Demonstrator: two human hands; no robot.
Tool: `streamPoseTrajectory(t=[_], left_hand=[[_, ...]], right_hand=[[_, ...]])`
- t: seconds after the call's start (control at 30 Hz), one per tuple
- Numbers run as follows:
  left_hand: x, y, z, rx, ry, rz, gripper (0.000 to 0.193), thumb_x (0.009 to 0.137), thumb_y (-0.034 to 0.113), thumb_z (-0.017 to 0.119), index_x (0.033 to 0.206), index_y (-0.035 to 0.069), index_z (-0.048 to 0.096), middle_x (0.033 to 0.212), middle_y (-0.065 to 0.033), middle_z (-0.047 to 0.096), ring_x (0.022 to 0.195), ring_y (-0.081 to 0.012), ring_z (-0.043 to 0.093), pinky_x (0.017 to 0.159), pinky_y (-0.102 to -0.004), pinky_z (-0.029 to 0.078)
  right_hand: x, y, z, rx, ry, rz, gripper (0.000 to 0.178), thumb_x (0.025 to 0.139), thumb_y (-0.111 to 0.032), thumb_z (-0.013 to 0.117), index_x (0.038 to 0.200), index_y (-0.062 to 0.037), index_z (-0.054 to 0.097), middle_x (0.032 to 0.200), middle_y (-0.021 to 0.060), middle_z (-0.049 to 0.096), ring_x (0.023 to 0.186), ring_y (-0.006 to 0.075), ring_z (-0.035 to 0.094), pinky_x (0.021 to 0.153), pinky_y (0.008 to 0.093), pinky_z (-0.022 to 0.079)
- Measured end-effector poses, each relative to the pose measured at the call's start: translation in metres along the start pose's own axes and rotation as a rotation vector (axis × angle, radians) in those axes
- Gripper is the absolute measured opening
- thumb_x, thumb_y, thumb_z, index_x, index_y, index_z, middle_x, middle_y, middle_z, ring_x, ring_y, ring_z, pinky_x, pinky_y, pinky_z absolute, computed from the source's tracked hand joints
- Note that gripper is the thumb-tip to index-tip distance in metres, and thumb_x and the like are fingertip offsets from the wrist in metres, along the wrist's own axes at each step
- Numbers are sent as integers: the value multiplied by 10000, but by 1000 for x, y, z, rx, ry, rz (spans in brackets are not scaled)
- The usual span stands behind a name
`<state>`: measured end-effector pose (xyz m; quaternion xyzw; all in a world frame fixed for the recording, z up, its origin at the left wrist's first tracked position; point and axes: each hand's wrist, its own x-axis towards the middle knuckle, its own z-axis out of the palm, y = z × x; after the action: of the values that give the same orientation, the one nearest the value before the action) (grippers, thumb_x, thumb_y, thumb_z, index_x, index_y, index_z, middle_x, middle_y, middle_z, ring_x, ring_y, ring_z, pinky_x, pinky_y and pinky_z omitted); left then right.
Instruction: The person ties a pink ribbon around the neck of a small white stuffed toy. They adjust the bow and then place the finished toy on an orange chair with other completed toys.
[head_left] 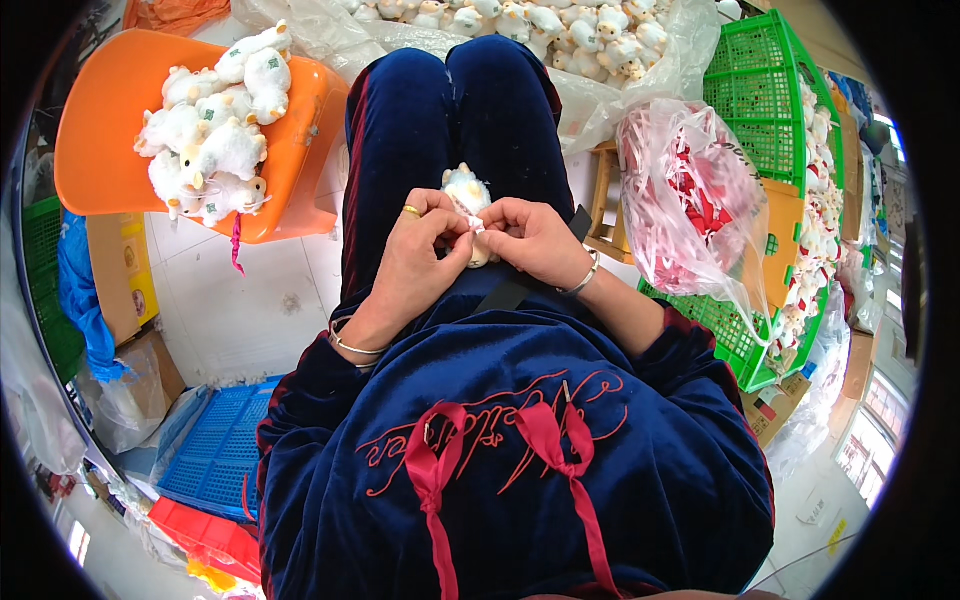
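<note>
A small white plush toy lies in my lap between my two hands, its beige end toward me. My left hand, with a ring on one finger, is closed in a pinch at the toy's middle. From the other side my right hand pinches at the same spot, thumb and forefinger together. A pale pinkish strip shows between the fingertips; how it runs around the toy is hidden by my fingers.
An orange chair at the left bears several white plush toys. More toys lie on plastic sheeting ahead. To the right, a clear bag of pink and red ribbons stands beside green crates. A blue crate is at lower left.
</note>
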<state>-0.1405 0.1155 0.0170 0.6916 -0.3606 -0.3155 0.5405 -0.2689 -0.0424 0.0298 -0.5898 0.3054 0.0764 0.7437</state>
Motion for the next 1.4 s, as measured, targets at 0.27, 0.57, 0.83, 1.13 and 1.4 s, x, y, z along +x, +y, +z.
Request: streamPoseTrajectory(t=[0.27,0.57,0.83,1.13,1.4], left_hand=[[-2,-3,-3,69,30,-16,175,908,-32,701,1079,-7,671,1037,-92,613,819,-149,645,692,-253,522],[-3,1,-3,108,12,-16,140,923,0,707,1056,-4,662,925,-84,629,793,-155,644,700,-270,506],[-3,0,-3,81,24,-26,88,935,12,701,1015,-12,673,884,-79,637,765,-153,639,699,-268,501],[-3,-1,-4,47,-11,-53,69,949,17,695,1007,-21,687,863,-62,627,740,-115,620,673,-241,487],[-3,-5,-3,73,-3,-29,82,934,21,704,1004,-19,687,869,-74,642,764,-139,641,699,-263,507]], right_hand=[[-5,0,-5,-401,237,-260,111,920,-47,696,1013,7,671,777,30,618,700,88,585,645,258,492],[-6,0,-19,-356,331,-297,108,937,-51,652,1030,4,662,782,57,619,677,125,584,639,282,490],[-3,-9,-15,-436,255,-463,157,1009,-127,634,995,19,690,776,105,649,663,193,600,638,327,487],[3,4,-8,-392,54,-144,418,1027,-344,648,885,40,734,662,122,640,602,152,570,590,346,472],[3,-1,-8,-328,-10,-65,415,1017,-340,674,887,48,744,692,29,649,660,71,551,605,290,468]])
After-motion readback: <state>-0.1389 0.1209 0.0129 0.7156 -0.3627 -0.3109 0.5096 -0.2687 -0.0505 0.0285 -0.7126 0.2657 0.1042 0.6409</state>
